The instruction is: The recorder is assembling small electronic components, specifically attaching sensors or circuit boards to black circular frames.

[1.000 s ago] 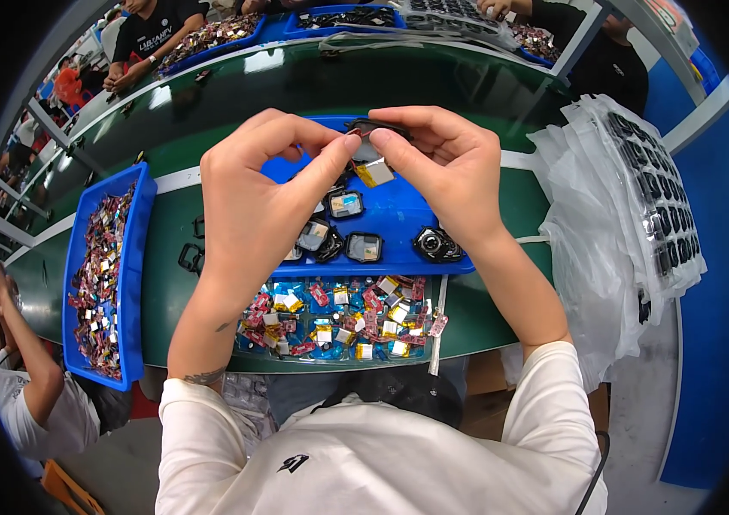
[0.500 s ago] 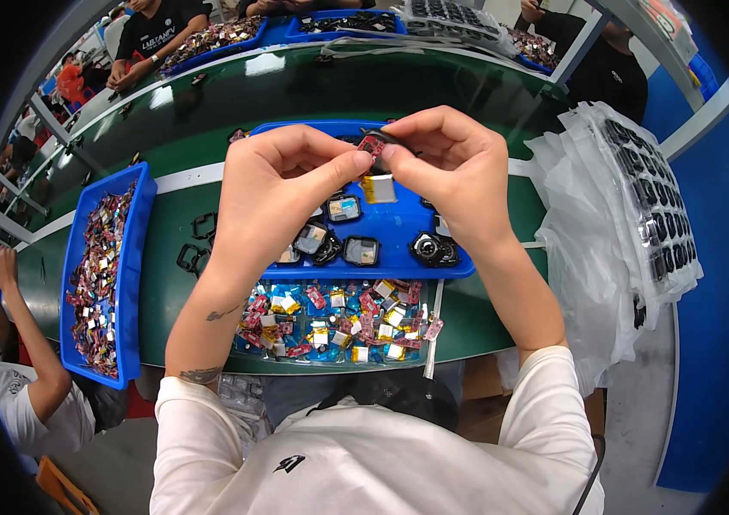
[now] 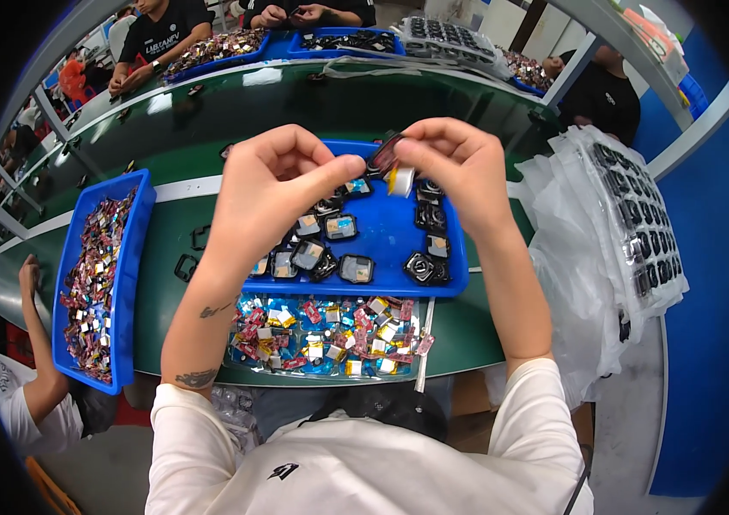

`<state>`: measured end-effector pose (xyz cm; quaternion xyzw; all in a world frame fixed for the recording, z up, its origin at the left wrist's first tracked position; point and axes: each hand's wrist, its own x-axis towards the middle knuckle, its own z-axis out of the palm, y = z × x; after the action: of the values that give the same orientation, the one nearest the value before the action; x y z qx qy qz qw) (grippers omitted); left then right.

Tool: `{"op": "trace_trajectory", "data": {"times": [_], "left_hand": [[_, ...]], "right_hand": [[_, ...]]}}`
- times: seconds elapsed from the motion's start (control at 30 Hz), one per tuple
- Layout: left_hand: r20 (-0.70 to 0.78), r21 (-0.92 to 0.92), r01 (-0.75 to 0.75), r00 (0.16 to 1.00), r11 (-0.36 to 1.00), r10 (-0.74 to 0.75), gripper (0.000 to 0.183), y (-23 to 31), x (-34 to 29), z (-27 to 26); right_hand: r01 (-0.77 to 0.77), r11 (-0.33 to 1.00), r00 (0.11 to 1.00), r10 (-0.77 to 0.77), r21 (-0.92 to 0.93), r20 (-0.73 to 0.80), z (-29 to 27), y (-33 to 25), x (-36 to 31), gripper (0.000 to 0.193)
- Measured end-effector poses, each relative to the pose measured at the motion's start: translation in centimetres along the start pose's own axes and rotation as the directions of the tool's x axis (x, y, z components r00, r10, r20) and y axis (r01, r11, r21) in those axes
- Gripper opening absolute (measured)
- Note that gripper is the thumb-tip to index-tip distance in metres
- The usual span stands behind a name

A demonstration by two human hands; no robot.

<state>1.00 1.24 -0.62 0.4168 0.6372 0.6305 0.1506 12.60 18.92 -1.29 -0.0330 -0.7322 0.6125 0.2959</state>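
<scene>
Above the blue tray (image 3: 382, 288), a small black watch case (image 3: 379, 160) is tilted up between my hands. A red circuit board sits at the case, and a silver battery (image 3: 402, 181) with yellow tape hangs below it. My right hand (image 3: 459, 167) pinches the case from the right, thumb in front. My left hand (image 3: 274, 184) is closed, its thumb tip at the case's left edge; its other fingertips are partly hidden. In the tray lie several black watch cases (image 3: 356, 269), some with grey and tan insides. More black cases (image 3: 426, 268) are stacked along its right side.
Nearer me, a clear tray holds red boards with batteries (image 3: 317, 339). A long blue bin (image 3: 137, 283) of similar parts stands left. Plastic sheeting (image 3: 545, 257) and a tray of black cases (image 3: 639, 206) are right. Co-workers sit across the green table (image 3: 184, 309) and at left.
The watch case has turned so its dark side shows more, and the battery has swung right. My left thumb has shifted off the board toward the case's edge. The view has shifted slightly.
</scene>
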Motion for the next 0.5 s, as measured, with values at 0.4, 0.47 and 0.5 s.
{"op": "trace_trajectory", "data": {"times": [0.4, 0.47, 0.5], "left_hand": [[-0.105, 0.05, -0.168, 0.979, 0.985, 0.172, 0.029, 1.8, -0.7, -1.5], [-0.085, 0.034, -0.181, 0.979, 0.983, 0.184, 0.029, 1.6, -0.3, -1.0], [-0.085, 0.048, -0.202, 0.975, 0.978, 0.205, 0.029, 1.3, -0.3, -1.1]], "right_hand": [[-0.65, 0.559, 0.684, 0.135, -0.515, -0.717, -20.6, 18.1, 4.9, 0.028], [-0.748, 0.379, 0.549, -0.106, -0.545, -0.829, -24.6, 20.7, 4.6, 0.041], [-0.749, 0.377, 0.554, -0.096, -0.545, -0.827, -24.2, 20.9, 4.8, 0.041]]}}
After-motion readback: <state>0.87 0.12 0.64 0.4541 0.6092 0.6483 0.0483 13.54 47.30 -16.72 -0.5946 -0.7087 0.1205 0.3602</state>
